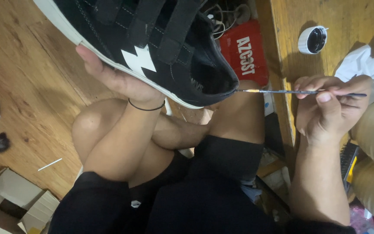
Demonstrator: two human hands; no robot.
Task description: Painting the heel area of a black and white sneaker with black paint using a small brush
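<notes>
Left hand (122,80) cups sole of black suede strap sneaker (152,43) — right hand (330,108) pinches thin dark-handled paintbrush (299,92), tip touching heel rim.

Black shoe (152,39), brush (299,92) at heel.

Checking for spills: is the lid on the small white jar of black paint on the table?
No: the small white jar on the wooden table stands open, its black contents showing.
</notes>
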